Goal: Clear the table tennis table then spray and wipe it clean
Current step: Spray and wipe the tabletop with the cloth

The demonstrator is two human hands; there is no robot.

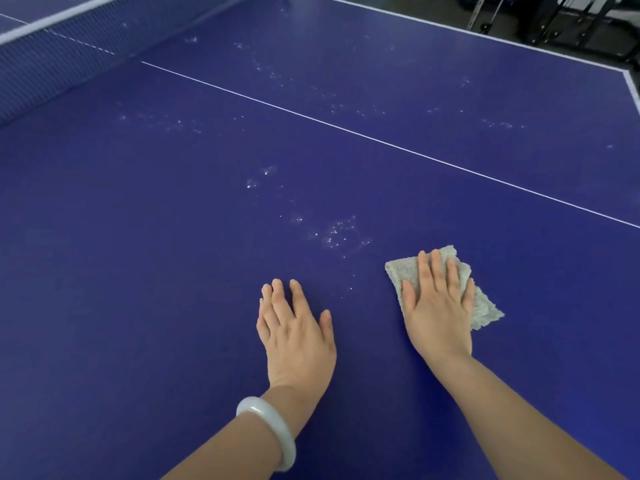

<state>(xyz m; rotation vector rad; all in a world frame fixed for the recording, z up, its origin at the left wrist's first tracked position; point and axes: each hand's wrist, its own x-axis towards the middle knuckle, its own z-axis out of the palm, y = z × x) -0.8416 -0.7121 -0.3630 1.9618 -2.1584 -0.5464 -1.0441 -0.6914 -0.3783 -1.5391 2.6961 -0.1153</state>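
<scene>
Both forearms enter from the bottom edge, cut off below the elbow. On the left wrist sits a pale bangle (268, 432). The left hand (297, 341) lies palm down on bare table, fingers straight and close together, thumb held a little apart. The right hand (439, 308) lies flat on a grey cloth (485, 308), fingers straight and slightly spread, pressing it to the surface; nothing is pinched or gripped.

Surface: a blue table tennis table (138, 271) with a thin white centre line (346, 128) running from upper left to right edge. White border lines mark the far edge and far right corner. Spray droplets (337, 233) lie in scattered patches; the nearest patch sits just beyond the cloth and between the two hands, others further out on both sides of the centre line. The net (69, 46) crosses the upper left corner, blurred.

Room: dark metal framework (554, 22) beyond the far edge, top right; its nature cannot be made out.

Cloth: folded, roughly rectangular, partly hidden under the right hand. Its long axis runs from upper left to lower right, the near right corner frayed.
</scene>
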